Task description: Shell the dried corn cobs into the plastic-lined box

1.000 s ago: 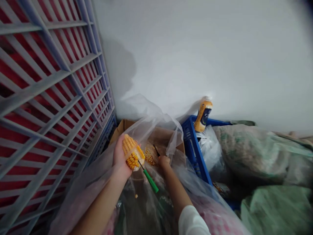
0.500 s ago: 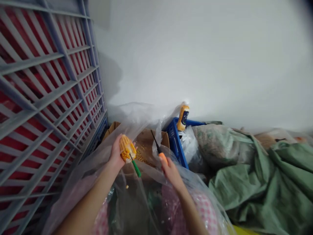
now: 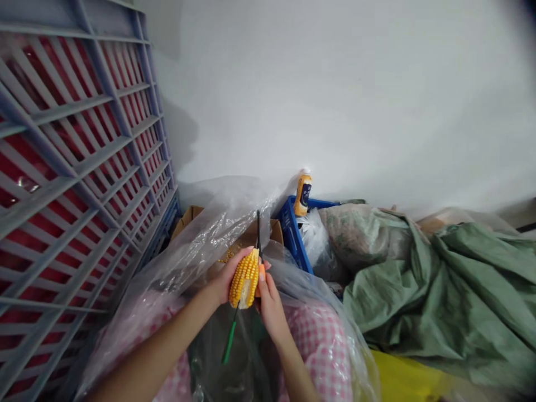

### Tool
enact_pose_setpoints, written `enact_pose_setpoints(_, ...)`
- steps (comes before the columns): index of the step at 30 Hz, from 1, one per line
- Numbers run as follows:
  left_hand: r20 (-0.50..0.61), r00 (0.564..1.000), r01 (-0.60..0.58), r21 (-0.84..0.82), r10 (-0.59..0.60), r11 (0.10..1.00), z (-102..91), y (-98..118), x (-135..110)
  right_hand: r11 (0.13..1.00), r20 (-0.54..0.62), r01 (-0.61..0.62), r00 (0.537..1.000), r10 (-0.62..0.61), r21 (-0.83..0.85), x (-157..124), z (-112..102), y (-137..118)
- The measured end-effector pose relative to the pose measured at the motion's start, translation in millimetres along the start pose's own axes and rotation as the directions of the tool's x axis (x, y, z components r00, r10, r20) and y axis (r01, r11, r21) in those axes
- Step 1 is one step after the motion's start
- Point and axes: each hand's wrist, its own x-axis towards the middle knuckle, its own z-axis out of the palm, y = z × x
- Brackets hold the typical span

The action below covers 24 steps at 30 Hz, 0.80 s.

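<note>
corn cob (image 3: 245, 282), partly stripped of kernels, has moved in from the left to sit between the hands above a cardboard box (image 3: 187, 215). the left hand (image 3: 226, 282) grips it with closed fingers, a green-handled tool (image 3: 229, 340) hanging below, while the right hand (image 3: 270, 310) has come close, fingers curled around an orange-handled awl (image 3: 262, 273).
</note>
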Motion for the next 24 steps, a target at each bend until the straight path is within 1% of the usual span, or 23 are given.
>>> enact_pose_setpoints(2,-0.052,0.995,-0.08,0.003,0.08,0.997,-2.2,1,9,0.998,0.027,-0.063,0.998,0.063,0.024,-3,1,-3)
enact_pose_setpoints(4,-0.119,0.979,-0.164,0.038,0.167,0.986,-4.7,2,17,0.981,0.054,-0.177,0.983,0.174,0.074,-12,1,-2)
enact_pose_setpoints(6,-0.178,0.962,-0.195,0.075,0.205,0.978,-5.9,3,22,0.949,0.105,-0.283,0.957,0.27,0.138,-26,3,0)
enact_pose_setpoints(8,-0.218,0.951,-0.206,0.083,0.22,0.975,-5.3,2,23,0.925,0.162,-0.332,0.938,0.305,0.182,-38,7,2)
enact_pose_setpoints(10,-0.25,0.94,-0.219,0.08,0.232,0.972,-3.6,-1,23,0.924,0.195,-0.329,0.936,0.292,0.195,-44,14,4)
enact_pose_setpoints(12,-0.282,0.925,-0.243,0.077,0.255,0.967,-2.5,-3,23,0.932,0.187,-0.308,0.943,0.274,0.19,-45,21,6)
enact_pose_setpoints(14,-0.314,0.912,-0.253,0.079,0.265,0.964,-3.8,-2,25,0.951,0.123,-0.267,0.961,0.249,0.157,-43,27,10)
enact_pose_setpoints(17,-0.373,0.887,-0.274,0.044,0.271,0.961,-10.0,9,33,0.983,-0.006,-0.178,0.984,0.178,0.04,-45,33,21)
enact_pose_setpoints(18,-0.403,0.873,-0.294,0.013,0.274,0.956,-12.2,14,35,0.986,-0.022,-0.164,0.986,0.164,0.002,-49,33,25)
enact_pose_setpoints(19,-0.446,0.848,-0.324,-0.01,0.286,0.946,-13.9,20,38,0.986,-0.019,-0.168,0.986,0.167,-0.022,-54,32,30)
enact_pose_setpoints(21,-0.487,0.81,-0.367,0.015,0.327,0.93,-15.0,27,40,0.983,0.002,-0.182,0.983,0.182,-0.036,-65,26,35)
enact_pose_setpoints(22,-0.468,0.823,-0.338,0.055,0.323,0.94,-14.4,28,40,0.982,0.009,-0.184,0.983,0.185,-0.04,-70,20,35)
enact_pose_setpoints(24,-0.416,0.858,-0.279,0.115,0.301,0.953,-11.5,26,38,0.987,0.023,-0.151,0.988,0.152,-0.056,-78,4,29)
